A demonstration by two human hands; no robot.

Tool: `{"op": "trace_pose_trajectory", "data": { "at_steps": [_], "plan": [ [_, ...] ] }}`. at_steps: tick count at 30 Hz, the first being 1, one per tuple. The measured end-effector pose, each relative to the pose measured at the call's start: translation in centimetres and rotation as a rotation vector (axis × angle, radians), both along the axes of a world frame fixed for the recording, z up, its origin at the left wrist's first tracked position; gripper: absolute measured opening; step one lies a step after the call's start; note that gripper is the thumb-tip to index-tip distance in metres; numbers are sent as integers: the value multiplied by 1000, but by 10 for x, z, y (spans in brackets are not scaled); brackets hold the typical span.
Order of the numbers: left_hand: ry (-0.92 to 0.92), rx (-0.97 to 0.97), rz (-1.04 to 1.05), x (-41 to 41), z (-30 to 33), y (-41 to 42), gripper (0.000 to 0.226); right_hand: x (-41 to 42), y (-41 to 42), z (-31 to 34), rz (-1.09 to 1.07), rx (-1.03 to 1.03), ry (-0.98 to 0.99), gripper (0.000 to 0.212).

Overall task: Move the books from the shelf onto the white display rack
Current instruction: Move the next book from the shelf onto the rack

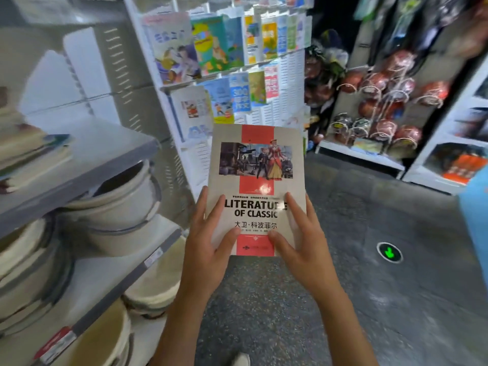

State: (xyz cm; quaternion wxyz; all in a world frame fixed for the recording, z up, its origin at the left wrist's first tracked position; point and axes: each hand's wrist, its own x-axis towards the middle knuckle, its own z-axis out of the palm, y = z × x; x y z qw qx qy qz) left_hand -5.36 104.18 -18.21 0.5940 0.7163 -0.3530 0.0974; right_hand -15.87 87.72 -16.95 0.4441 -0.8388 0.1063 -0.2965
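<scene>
Centrally, a book (pixel 257 190) held up cover-forward, long axis running away from the viewer and tilted slightly left at the top, title "LITERATURE OF CLASSIC" reading upright, red band down the middle of a pale cover. Gripped at its lower corners: left hand (pixel 208 249) at the lower left edge, thumb lying on the cover, fingers wrapped behind; right hand (pixel 303 244) at the lower right edge, thumb on the cover near the red foot band, index finger stretched up across the title, remaining fingers behind. Both hands partly closed round the book, neither fully spread.

Just beyond the book's top edge, the white display rack (pixel 290 72), tiers already carrying colourful children's books facing out. Left of the book, a grey shelf (pixel 100 157) with a stack of books (pixel 29 157) lying flat, and pale bowls (pixel 118 207) stacked beneath. Right of the book, well apart, netted basketballs (pixel 383 101) hanging on a far stand. Below the book, dark speckled floor with a green arrow marker (pixel 389 252).
</scene>
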Motion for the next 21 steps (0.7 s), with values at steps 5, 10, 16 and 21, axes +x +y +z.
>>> {"op": "trace_pose_trajectory", "data": {
  "at_steps": [5, 10, 16, 21],
  "plan": [
    [-11, -33, -82, 67, 12, -72, 59, 48, -57, 20, -96, 34, -13, 74],
    [-22, -31, -159, 126, 30, -130, 58, 101, -105, 38, -206, 51, -31, 75],
    [-17, -22, -237, 173, 25, -200, 62, 134, -163, 32, -312, 62, -30, 77],
    [-34, 6, -287, 194, 18, -270, 62, 149, -223, 24, -391, 72, -18, 81]
  ]
}}
